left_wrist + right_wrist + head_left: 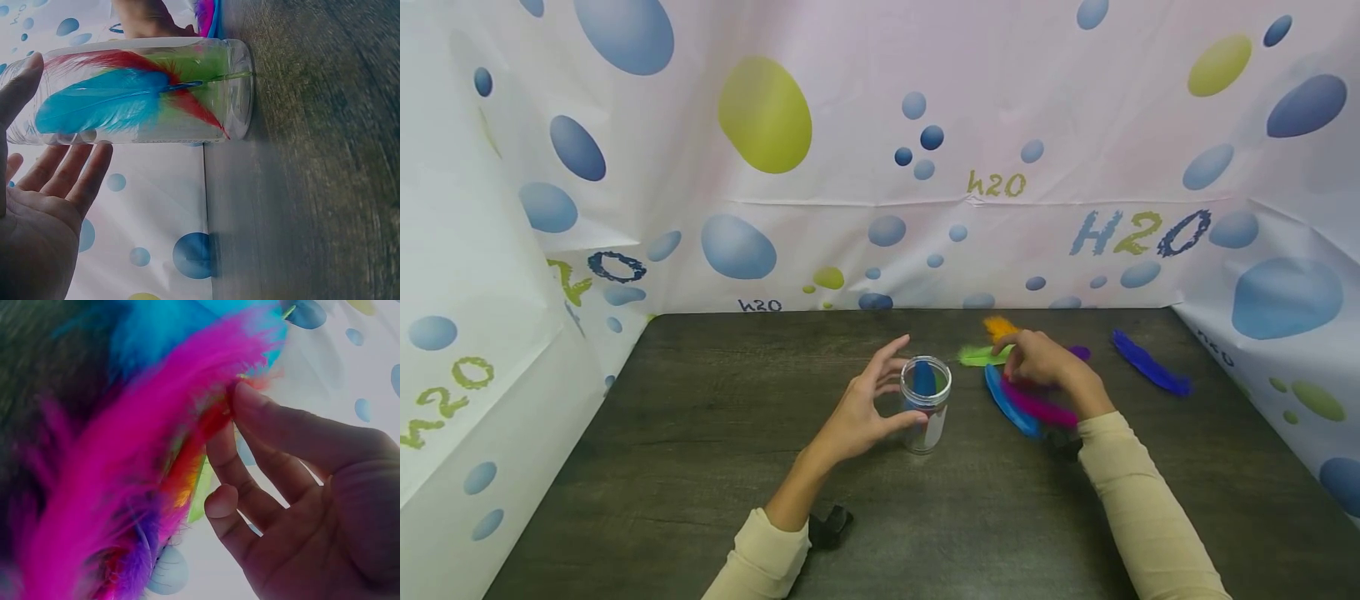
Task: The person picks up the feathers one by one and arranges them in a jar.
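Observation:
A clear jar (935, 429) without a lid stands upright on the dark table. My left hand (857, 412) holds it, thumb on the near side and fingers round the far side. Through its wall, in the left wrist view, show a light blue feather (103, 103), a red feather (106, 59) and a green feather (203, 65). To the right of the jar my right hand (1045, 364) is over a loose pile of feathers. Its thumb and index finger pinch a red feather (214, 420), seen close up in the right wrist view.
In the pile lie a magenta feather (1041, 406), a blue feather (1009, 404), a lime green feather (981, 357), an orange feather (998, 326) and a purple feather (1081, 352). A dark blue feather (1150, 364) lies apart at the right. A patterned sheet (850, 167) hangs behind the table.

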`<state>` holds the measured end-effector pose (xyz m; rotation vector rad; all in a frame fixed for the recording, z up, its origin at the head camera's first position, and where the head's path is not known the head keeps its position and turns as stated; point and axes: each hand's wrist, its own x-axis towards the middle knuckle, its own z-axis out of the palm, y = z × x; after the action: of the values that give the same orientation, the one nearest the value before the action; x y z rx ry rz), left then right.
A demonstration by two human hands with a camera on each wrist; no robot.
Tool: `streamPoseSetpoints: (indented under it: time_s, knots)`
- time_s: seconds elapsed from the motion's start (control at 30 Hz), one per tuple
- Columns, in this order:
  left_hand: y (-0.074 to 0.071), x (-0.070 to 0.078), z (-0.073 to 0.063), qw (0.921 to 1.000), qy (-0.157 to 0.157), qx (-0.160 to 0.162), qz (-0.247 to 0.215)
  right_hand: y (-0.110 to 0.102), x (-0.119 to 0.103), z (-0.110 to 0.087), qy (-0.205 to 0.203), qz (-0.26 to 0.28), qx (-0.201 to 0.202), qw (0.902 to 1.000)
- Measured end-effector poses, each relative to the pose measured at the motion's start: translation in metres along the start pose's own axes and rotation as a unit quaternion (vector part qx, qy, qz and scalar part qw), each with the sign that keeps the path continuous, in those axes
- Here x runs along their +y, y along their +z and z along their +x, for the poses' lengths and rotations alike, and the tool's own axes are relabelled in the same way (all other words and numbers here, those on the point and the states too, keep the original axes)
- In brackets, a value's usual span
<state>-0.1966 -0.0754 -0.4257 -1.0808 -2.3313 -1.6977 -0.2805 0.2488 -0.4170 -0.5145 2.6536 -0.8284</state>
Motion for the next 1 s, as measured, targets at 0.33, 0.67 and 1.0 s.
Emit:
streamPoseSetpoints:
  time_s: [0.33, 0.67, 1.0]
  knots:
    - [0.0000, -0.0001, 0.0011, 1.0000, -0.005, 0.000, 0.001, -0.0034, -0.0018, -0.0005, -0.017, -0.009, 0.035, 0.9992]
    - [-0.0005, -0.0008, 0.0015, 1.0000, 0.005, 0.000, 0.002, -0.0053, -0.0030, -0.0021, -0.036, -0.011, 0.082, 0.9959]
    - [0.0000, 0.0014, 0.0011, 1.0000, 0.009, -0.001, 0.000, -0.0077, -0.0072, -0.0079, -0.056, -0.017, 0.170, 0.9838]
